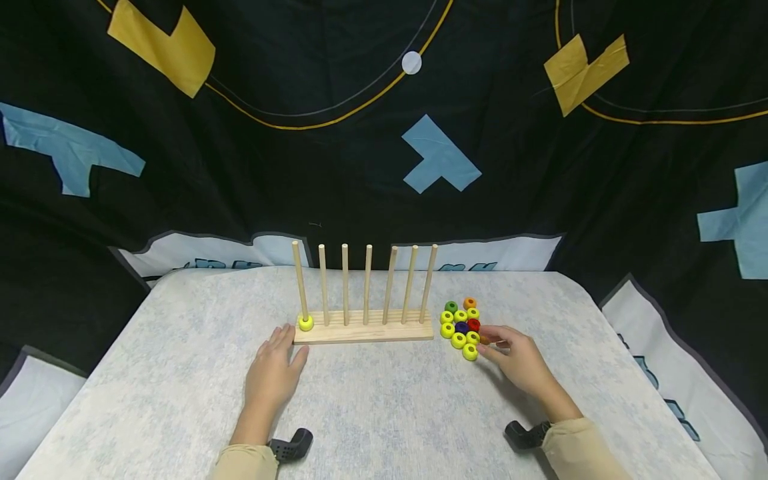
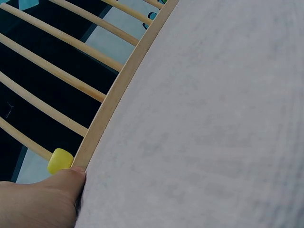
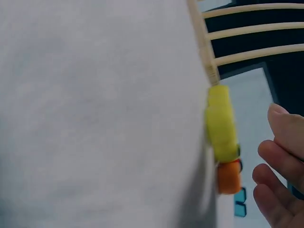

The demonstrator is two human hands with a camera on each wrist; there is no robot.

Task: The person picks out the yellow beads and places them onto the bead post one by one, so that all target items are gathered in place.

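A wooden stand (image 1: 363, 335) with a row of upright pegs is on the table. One yellow bead (image 1: 306, 323) sits at the bottom of its leftmost peg. My left hand (image 1: 273, 373) lies at the stand's left end, fingers extended; in the left wrist view the thumb (image 2: 71, 178) meets the base's corner. To the right of the stand is a cluster of mostly yellow beads (image 1: 459, 341), with green, orange, purple and red ones among them. Beside the cluster's right edge, my right hand (image 1: 519, 360) has its fingers parted and holds nothing, close to an orange bead (image 3: 229, 178).
The pale table (image 1: 384, 413) extends in front of the stand and to both sides. Behind it hangs a dark cloth (image 1: 336, 180) with yellow and blue shapes. A black wrist device (image 1: 292, 445) is strapped to the left wrist, another (image 1: 525, 436) to the right.
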